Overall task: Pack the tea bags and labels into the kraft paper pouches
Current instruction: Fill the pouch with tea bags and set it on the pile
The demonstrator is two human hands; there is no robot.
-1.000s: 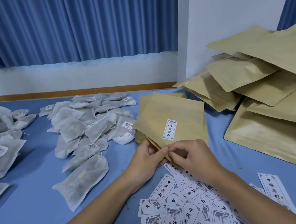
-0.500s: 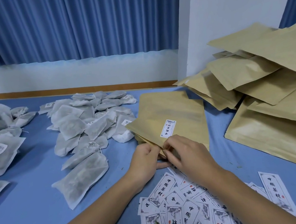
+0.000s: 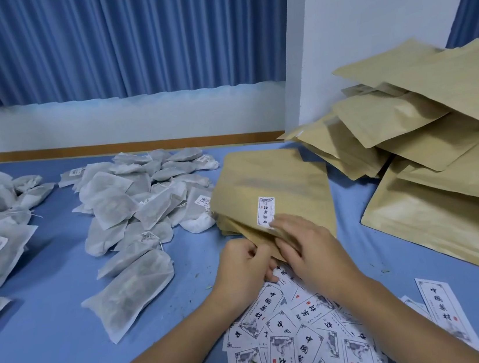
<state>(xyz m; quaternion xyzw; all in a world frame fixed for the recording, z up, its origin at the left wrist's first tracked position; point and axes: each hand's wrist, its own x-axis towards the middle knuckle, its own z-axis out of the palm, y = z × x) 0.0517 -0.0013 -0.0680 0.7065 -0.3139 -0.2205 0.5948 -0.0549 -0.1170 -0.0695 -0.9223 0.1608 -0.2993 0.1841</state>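
Near edge of the top kraft pouch [image 3: 272,183] in my hands.
My right hand [image 3: 308,248] covers the pouch mouth, its fingertips blurred, so I cannot tell whether it grips. My left hand [image 3: 243,266] pinches the edge with curled fingers. The pouch is flat and tan with a white sticker [image 3: 265,210]. It lies on the blue table [image 3: 55,342], tea bags [image 3: 140,200] left of it and loose labels [image 3: 285,355] nearer me.

Soft, even, fairly bright light reaches you from above. Faint shadows hug close under the tea bags [image 3: 132,207] and the pouch [image 3: 274,176] on the blue surface [image 3: 57,357]. The fingers [image 3: 287,227] of your right hand [image 3: 311,254] smear with motion. Toward 3 and 9 o'clock, lines bend and stretch.
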